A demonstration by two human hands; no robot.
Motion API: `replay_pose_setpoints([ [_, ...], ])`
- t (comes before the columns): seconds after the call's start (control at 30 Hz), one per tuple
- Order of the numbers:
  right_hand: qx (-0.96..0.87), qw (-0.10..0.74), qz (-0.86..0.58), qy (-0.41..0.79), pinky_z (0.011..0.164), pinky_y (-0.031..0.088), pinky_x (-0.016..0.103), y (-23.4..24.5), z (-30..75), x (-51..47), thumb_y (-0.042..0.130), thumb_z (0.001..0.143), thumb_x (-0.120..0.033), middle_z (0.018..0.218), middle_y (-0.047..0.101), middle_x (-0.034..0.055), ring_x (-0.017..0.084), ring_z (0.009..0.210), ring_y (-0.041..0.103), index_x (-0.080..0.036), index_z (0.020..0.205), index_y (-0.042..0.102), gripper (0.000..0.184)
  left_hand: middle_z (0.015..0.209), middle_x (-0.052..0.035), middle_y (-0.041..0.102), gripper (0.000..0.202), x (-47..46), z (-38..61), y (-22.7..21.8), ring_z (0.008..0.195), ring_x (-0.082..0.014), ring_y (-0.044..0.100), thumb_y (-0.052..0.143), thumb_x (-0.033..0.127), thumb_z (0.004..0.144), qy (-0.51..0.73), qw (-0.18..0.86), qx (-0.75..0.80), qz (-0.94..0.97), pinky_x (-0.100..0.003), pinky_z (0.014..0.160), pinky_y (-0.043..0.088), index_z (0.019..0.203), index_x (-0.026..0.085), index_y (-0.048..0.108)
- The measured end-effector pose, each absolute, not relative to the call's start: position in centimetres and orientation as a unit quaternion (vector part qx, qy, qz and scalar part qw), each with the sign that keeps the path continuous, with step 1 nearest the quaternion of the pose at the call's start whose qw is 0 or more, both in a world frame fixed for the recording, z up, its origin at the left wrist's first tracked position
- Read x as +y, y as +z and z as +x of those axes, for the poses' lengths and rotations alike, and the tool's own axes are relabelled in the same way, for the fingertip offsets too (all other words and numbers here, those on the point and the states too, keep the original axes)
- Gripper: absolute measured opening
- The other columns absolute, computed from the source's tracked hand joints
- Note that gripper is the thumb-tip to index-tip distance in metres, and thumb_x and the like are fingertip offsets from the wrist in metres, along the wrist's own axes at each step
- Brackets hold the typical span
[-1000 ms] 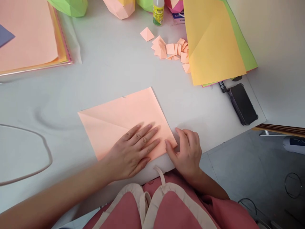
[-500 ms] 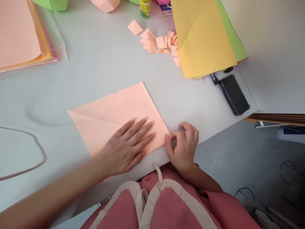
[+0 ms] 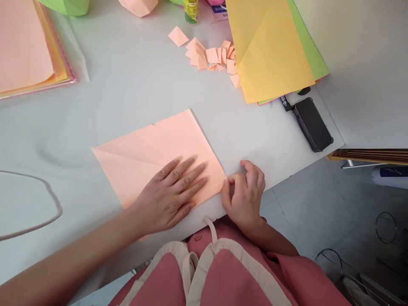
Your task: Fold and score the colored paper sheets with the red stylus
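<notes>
A peach-coloured sheet of paper [image 3: 153,144] lies on the white table near its front edge, with a faint slanting crease from its left corner. My left hand [image 3: 174,193] rests flat on the lower part of the sheet, fingers spread. At the sheet's right corner, my right hand [image 3: 244,191] pinches the paper between thumb and index finger, its other fingers curled. My left hand and forearm hide part of the sheet's lower edge.
Small folded peach paper pieces [image 3: 197,53] lie beyond the sheet. Yellow and green paper [image 3: 274,51] sits at the back right, near a black phone [image 3: 313,124]. A glue bottle [image 3: 191,10] stands at the back. A paper stack [image 3: 25,46] occupies the far left; a cord [image 3: 52,195] curves below it.
The camera view has shifted very slightly. Both hands and the peach sheet keep nearly the same places; the right hand still pinches the corner.
</notes>
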State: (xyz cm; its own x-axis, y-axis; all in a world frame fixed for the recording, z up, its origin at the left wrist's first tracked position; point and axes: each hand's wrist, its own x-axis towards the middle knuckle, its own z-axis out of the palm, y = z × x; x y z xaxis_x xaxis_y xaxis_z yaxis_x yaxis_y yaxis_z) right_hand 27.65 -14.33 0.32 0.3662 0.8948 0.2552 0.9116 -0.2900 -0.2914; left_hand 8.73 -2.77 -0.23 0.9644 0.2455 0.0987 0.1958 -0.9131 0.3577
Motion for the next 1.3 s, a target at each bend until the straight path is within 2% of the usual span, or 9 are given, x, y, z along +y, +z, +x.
replay_pose_setpoints([
  [0.23,-0.556,0.171,-0.813,-0.020,0.085,0.040,0.044,0.33,27.58,-14.68,0.054,0.080,-0.018,0.131,0.051,0.0179,0.033,0.120,0.046,-0.019,0.073,0.048,0.009,0.161,-0.0040,0.018,0.059,-2.71,8.75,-0.20,0.148,-0.0321,0.011,0.039,0.039,0.097,0.059,0.169,0.108,0.978,-0.055,0.118,0.016,0.152,0.026,0.021],
  [0.57,-0.555,0.184,-0.811,-0.016,0.085,0.039,0.043,0.24,27.67,-15.06,0.052,0.078,-0.018,0.133,0.051,0.0172,0.033,0.122,0.046,-0.019,0.073,0.047,0.007,0.159,-0.0015,0.023,0.061,-2.64,8.79,-0.15,0.148,-0.0317,0.012,0.038,0.039,0.097,0.066,0.173,0.103,0.977,-0.055,0.119,0.015,0.153,0.026,0.018],
  [0.67,-0.558,0.186,-0.809,-0.013,0.085,0.039,0.043,0.27,27.57,-15.20,0.053,0.079,-0.023,0.135,0.051,0.0177,0.034,0.123,0.045,-0.019,0.077,0.050,0.006,0.158,0.0002,0.026,0.062,-2.61,8.81,-0.15,0.148,-0.0315,0.011,0.039,0.039,0.096,0.060,0.172,0.101,0.978,-0.054,0.119,0.014,0.153,0.026,0.017],
  [0.83,-0.547,0.190,-0.815,-0.016,0.087,0.039,0.045,0.24,27.42,-15.02,0.055,0.084,-0.039,0.136,0.050,0.0184,0.035,0.123,0.046,-0.019,0.077,0.051,0.022,0.158,0.0019,0.026,0.062,-2.68,8.82,-0.15,0.148,-0.0308,0.010,0.037,0.041,0.097,0.056,0.179,0.108,0.976,-0.054,0.119,0.014,0.153,0.029,0.014],
  [0.93,-0.545,0.194,-0.816,-0.014,0.087,0.040,0.044,0.28,27.45,-14.76,0.053,0.088,-0.043,0.135,0.051,0.0190,0.034,0.123,0.046,-0.019,0.076,0.050,0.027,0.158,0.0016,0.027,0.062,-2.72,8.83,-0.15,0.148,-0.0314,0.011,0.037,0.040,0.097,0.060,0.178,0.106,0.976,-0.055,0.119,0.015,0.153,0.029,0.015],
  [1.3,-0.548,0.186,-0.815,-0.007,0.088,0.041,0.044,0.46,27.39,-14.29,0.055,0.089,-0.035,0.135,0.050,0.0172,0.032,0.125,0.044,-0.018,0.071,0.050,0.025,0.158,0.0018,0.026,0.062,-2.66,8.81,-0.13,0.148,-0.0310,0.010,0.038,0.041,0.096,0.059,0.181,0.108,0.976,-0.055,0.119,0.014,0.153,0.031,0.014],
])
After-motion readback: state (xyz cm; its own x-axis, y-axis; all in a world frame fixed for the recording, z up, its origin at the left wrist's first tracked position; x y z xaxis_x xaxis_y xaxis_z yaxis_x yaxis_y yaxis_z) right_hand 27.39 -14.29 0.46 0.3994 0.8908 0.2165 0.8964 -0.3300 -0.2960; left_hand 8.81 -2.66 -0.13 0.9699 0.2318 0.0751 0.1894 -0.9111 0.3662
